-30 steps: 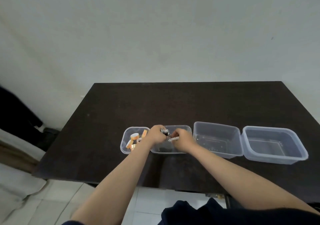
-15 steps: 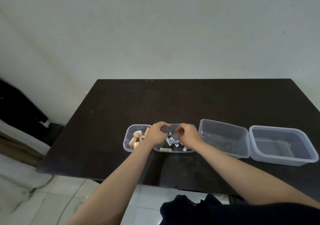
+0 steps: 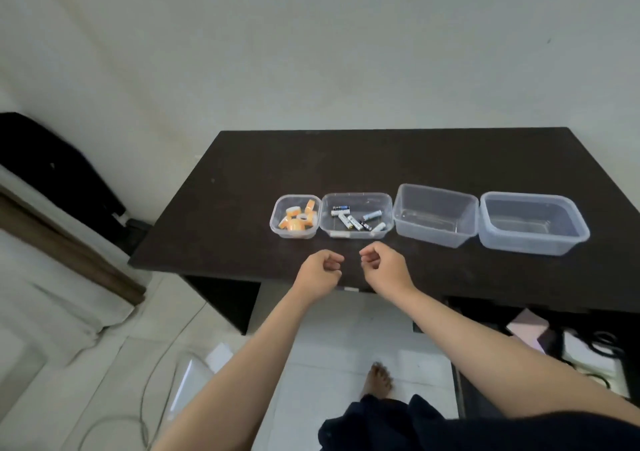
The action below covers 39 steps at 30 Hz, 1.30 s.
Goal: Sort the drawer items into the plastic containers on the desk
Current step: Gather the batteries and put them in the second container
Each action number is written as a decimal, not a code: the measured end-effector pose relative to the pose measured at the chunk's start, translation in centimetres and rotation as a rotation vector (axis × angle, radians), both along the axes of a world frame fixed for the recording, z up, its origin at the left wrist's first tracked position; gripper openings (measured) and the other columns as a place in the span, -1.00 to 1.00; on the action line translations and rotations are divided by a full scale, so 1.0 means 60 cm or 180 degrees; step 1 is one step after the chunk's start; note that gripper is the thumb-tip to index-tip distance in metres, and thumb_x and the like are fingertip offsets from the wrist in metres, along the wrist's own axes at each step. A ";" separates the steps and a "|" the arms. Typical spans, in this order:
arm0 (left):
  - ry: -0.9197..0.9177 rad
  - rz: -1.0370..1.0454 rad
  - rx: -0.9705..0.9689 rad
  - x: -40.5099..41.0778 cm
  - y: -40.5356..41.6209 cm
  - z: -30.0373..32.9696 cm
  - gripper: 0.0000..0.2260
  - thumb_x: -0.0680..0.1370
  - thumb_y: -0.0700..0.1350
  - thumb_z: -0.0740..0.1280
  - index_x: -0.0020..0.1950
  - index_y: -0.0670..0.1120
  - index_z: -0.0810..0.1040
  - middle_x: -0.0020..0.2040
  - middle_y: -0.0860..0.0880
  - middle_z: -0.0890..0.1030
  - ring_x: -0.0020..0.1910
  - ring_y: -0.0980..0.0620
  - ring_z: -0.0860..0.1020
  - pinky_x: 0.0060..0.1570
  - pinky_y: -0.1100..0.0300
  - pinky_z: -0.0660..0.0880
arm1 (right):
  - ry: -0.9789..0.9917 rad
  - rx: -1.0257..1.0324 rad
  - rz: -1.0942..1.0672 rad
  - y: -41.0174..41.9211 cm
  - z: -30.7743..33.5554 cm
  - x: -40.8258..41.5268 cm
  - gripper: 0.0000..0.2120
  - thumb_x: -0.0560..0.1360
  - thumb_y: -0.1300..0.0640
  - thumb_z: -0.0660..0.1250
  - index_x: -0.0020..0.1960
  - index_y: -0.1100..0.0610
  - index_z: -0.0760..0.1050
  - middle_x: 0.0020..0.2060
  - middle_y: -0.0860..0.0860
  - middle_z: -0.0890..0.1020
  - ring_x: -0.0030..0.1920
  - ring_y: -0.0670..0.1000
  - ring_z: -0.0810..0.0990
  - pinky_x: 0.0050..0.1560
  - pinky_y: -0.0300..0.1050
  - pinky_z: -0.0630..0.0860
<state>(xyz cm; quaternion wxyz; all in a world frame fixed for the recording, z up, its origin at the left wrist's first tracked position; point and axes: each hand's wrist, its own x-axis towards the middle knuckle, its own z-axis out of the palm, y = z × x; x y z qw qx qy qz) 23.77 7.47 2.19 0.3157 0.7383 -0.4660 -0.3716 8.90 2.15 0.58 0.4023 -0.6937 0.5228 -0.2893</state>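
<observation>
At about 10 o'clock from your hands, the small round-cornered container [image 3: 294,232] at the left end of the row holds a heap of orange-and-white tape rolls [image 3: 300,219], so that sort looks done or well along. Touching it on the right, at 12 o'clock from your hands, the second container [image 3: 356,197] has a scatter of batteries [image 3: 353,222] lying flat on its floor, which reads as the second category filled. Next, toward 1 o'clock, the third container [image 3: 435,194] shows nothing you can make out inside, and the fourth container [image 3: 533,199] at 2 o'clock, touching it, looks just as bare, so at least two sorts seem left to do. All four sit in a line on the dark desk [image 3: 381,159]. Your left hand [image 3: 320,272] hangs over the desk's near edge with its fingers curled in on themselves and nothing in them; your right hand [image 3: 384,270], just beside it, is curled the same way and also holds nothing. Down at 4 o'clock from your right hand, below the desktop, the open drawer [image 3: 568,343] shows pale flat items and what may be scissors; they are too blurred to name, but they look like the stock waiting to go into the two unfilled containers
</observation>
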 end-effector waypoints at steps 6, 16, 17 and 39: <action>0.0116 -0.0150 0.0374 -0.097 0.122 -0.060 -0.76 0.47 -0.36 0.25 0.11 -0.27 0.56 -0.21 -0.01 0.54 -0.21 0.07 0.50 -0.22 0.41 0.42 | 0.0260 0.0325 0.0143 0.147 -0.058 -0.100 -0.78 0.39 0.38 0.27 -0.05 0.13 0.53 -0.18 0.00 0.58 -0.18 -0.03 0.55 -0.13 -0.28 0.41; 0.0193 -0.1065 0.0753 -0.306 0.154 -0.095 -0.78 0.54 -0.33 0.18 0.14 -0.26 0.53 -0.11 -0.03 0.50 -0.26 0.13 0.44 -0.41 0.51 0.37 | 0.0722 0.0792 -0.0618 0.227 -0.104 -0.348 -0.84 0.43 0.29 0.27 -0.04 0.14 0.55 -0.17 0.02 0.63 -0.12 0.01 0.60 -0.04 -0.11 0.55; 0.0170 -0.1117 0.0751 -0.326 0.151 -0.096 -0.78 0.54 -0.30 0.19 0.13 -0.23 0.54 -0.10 -0.03 0.51 -0.22 0.09 0.47 -0.39 0.47 0.38 | 0.0747 0.0807 -0.0674 0.226 -0.106 -0.373 -0.85 0.43 0.30 0.28 -0.05 0.15 0.55 -0.19 0.03 0.63 -0.13 0.03 0.60 -0.04 -0.09 0.56; -0.0542 -0.0807 0.2669 -0.598 0.127 -0.231 -0.46 0.52 -0.07 0.26 0.46 -0.14 0.19 0.48 -0.26 0.07 0.27 -0.25 0.43 0.26 0.06 0.38 | 0.1798 0.2164 0.0284 0.141 -0.229 -0.756 -0.89 0.43 0.13 0.40 -0.04 0.05 0.56 -0.14 -0.03 0.59 -0.03 0.00 0.61 0.05 -0.17 0.51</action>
